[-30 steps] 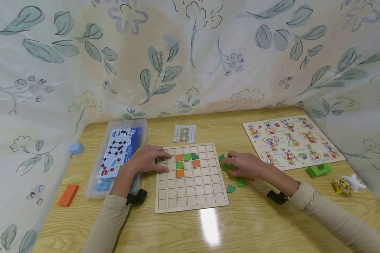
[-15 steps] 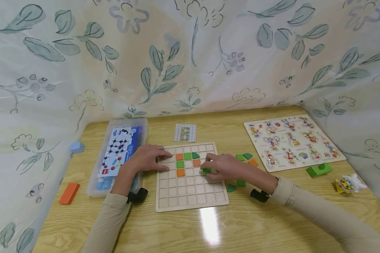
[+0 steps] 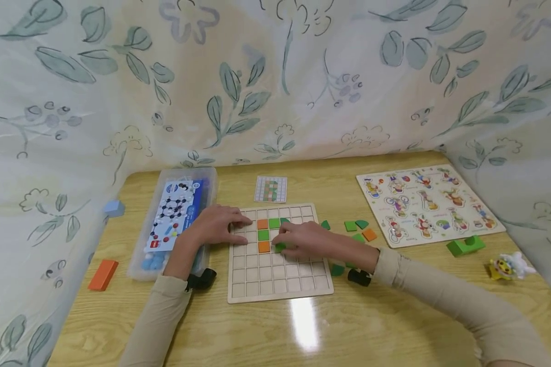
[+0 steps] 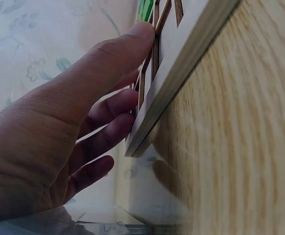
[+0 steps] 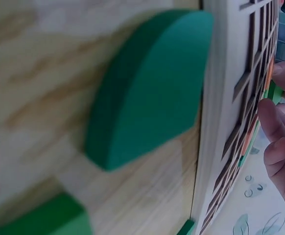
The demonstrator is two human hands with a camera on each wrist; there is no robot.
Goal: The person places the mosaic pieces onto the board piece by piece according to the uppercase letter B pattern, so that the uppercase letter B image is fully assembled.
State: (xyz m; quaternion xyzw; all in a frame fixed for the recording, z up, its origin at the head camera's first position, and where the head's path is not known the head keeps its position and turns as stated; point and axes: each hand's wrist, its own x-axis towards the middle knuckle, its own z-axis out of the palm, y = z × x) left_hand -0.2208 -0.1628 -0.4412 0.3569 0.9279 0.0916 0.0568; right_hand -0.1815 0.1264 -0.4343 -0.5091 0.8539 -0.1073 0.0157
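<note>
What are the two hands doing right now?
Left hand: open, fingers resting flat on the grid board.
Right hand: pinching a green tile over the board.

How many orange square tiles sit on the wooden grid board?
2 visible: one orange square tile in the second row, another two rows below. The right hand may hide more.

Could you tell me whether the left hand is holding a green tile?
No, the left hand rests flat on the grid board's left edge, holding nothing.
</note>
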